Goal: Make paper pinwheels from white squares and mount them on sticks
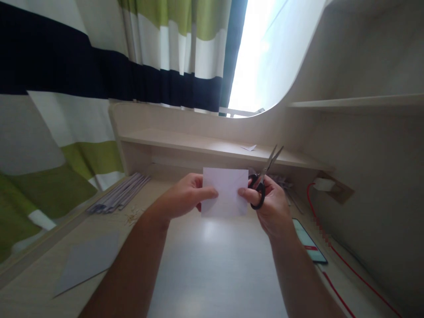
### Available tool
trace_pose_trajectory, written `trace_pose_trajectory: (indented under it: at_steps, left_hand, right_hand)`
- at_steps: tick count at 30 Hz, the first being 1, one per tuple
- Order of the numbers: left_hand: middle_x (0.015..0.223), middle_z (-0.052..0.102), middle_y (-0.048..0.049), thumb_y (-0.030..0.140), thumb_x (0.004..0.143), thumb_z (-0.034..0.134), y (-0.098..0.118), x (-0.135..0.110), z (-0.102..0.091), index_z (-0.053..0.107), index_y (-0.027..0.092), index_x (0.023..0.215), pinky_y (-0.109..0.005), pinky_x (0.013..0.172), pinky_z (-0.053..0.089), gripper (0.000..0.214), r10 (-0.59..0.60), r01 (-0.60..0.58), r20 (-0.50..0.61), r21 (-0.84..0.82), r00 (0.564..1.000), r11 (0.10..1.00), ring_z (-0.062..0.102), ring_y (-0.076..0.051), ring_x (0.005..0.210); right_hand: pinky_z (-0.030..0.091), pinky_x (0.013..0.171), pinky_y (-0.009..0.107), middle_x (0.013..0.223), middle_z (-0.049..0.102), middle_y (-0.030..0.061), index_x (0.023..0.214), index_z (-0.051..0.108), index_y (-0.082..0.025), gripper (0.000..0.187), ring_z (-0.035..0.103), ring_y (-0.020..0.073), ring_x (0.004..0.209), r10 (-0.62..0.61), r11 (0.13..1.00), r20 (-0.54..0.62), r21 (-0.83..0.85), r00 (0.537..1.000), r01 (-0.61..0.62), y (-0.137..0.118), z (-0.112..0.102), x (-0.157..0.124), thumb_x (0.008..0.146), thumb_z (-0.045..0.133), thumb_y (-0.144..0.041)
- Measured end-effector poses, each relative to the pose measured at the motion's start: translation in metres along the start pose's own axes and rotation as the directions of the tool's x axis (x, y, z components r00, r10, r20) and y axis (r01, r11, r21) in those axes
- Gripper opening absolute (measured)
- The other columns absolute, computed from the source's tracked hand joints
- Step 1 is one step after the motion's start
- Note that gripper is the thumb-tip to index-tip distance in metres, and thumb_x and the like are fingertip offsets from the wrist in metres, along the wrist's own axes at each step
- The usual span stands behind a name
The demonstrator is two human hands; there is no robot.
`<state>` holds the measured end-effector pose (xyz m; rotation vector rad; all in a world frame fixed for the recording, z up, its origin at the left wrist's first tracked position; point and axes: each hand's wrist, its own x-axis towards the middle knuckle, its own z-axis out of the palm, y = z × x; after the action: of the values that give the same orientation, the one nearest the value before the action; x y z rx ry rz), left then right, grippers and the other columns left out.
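Bare forearms (132,265) reach over the pale surface (212,274), the left hand (185,194) pinching one side of a white paper (227,190) raised above it and the right hand (271,198) pinching the other; black-handled scissors (264,171) also sit in the right hand, blades parted; a phone (309,242) lies beside the right forearm, paper strips (121,194) far left

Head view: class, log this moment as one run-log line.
left hand: pinching paper | right hand: pinching paper, holding scissors | scissor blades: parted | phone: on desk
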<state>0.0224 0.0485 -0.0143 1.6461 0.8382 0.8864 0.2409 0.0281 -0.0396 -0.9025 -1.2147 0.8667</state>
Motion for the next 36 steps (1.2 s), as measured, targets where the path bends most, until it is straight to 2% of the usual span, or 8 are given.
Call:
trace_pose_trajectory:
  at_steps: [5,9,13,16,23,27,31,36]
  left_hand:
    - [0.068,0.069,-0.0059,0.055,0.084,0.071,-0.003,0.004,0.003,0.077,0.015,0.08,-0.021,0.045,0.045,0.041,0.011,-0.01,-0.032,0.05,0.999,0.999,0.061,-0.015,0.056]
    - [0.066,0.066,-0.0045,0.048,0.084,0.072,0.0,0.002,0.008,0.071,0.015,0.073,-0.022,0.048,0.045,0.035,0.028,-0.027,-0.027,0.043,0.999,0.999,0.06,-0.014,0.058]
    - [0.058,0.057,-0.0002,0.043,0.084,0.069,0.005,-0.001,0.007,0.065,0.016,0.068,-0.022,0.046,0.042,0.031,0.077,-0.085,-0.163,-0.041,0.984,0.996,0.053,-0.012,0.051]
    - [0.052,0.052,0.0014,0.041,0.084,0.067,0.008,-0.004,0.002,0.059,0.017,0.062,-0.021,0.042,0.035,0.033,0.106,-0.133,-0.304,-0.069,0.947,0.989,0.046,-0.01,0.045]
    - [0.049,0.05,0.0026,0.032,0.079,0.071,0.012,-0.01,-0.007,0.056,0.017,0.057,-0.02,0.04,0.034,0.031,0.122,-0.237,-0.604,-0.115,0.788,0.965,0.044,-0.009,0.043]
    - [0.05,0.051,0.0023,0.031,0.08,0.07,0.013,-0.01,-0.007,0.058,0.017,0.058,-0.02,0.04,0.035,0.029,0.152,-0.282,-0.643,-0.103,0.75,0.954,0.045,-0.009,0.043]
    - [0.049,0.052,0.0026,0.03,0.08,0.07,0.011,-0.009,-0.007,0.057,0.018,0.057,-0.02,0.04,0.035,0.029,0.196,-0.348,-0.679,-0.094,0.707,0.933,0.045,-0.009,0.043]
    - [0.05,0.053,0.0026,0.031,0.082,0.07,0.009,-0.008,-0.008,0.059,0.018,0.06,-0.02,0.04,0.037,0.028,0.202,-0.326,-0.678,-0.058,0.707,0.944,0.047,-0.009,0.043]
  right_hand:
    - [0.044,0.058,0.025,0.073,0.062,-0.0039,0.083,0.06,-0.022,0.034,0.053,0.0121,0.061,-0.081,0.997,-0.149,0.004,0.985,0.083,0.004,0.004,0.0,0.068,0.089,-0.032]
    - [0.046,0.057,0.024,0.072,0.061,-0.0048,0.082,0.059,-0.022,0.035,0.054,0.0108,0.059,-0.07,0.994,-0.155,0.07,0.985,0.082,0.006,0.001,0.003,0.069,0.09,-0.031]
    - [0.05,0.058,0.025,0.066,0.066,-0.0022,0.083,0.063,-0.018,0.035,0.059,0.0119,0.057,0.071,0.997,0.085,0.026,0.994,-0.073,0.002,-0.005,0.003,0.072,0.092,-0.035]
    - [0.053,0.059,0.025,0.075,0.071,0.0026,0.088,0.068,-0.016,0.037,0.064,0.0128,0.061,0.186,0.982,0.27,-0.092,0.945,-0.167,-0.005,-0.009,0.003,0.078,0.089,-0.044]
    - [0.056,0.059,0.023,0.079,0.069,0.0033,0.09,0.071,-0.013,0.044,0.064,0.0118,0.065,0.406,0.912,0.572,-0.307,0.712,-0.274,-0.014,-0.011,-0.001,0.082,0.084,-0.054]
    - [0.056,0.061,0.023,0.076,0.067,0.0019,0.093,0.07,-0.013,0.05,0.065,0.0117,0.065,0.461,0.887,0.612,-0.346,0.643,-0.307,-0.013,-0.009,-0.003,0.08,0.084,-0.059]
    - [0.054,0.058,0.021,0.075,0.067,0.0023,0.091,0.069,-0.012,0.051,0.064,0.011,0.064,0.465,0.884,0.601,-0.352,0.65,-0.307,-0.013,-0.009,-0.003,0.079,0.085,-0.059]
    - [0.053,0.059,0.02,0.075,0.068,0.0024,0.09,0.07,-0.012,0.05,0.065,0.0103,0.063,0.447,0.894,0.612,-0.324,0.652,-0.309,-0.017,-0.008,-0.003,0.079,0.085,-0.058]
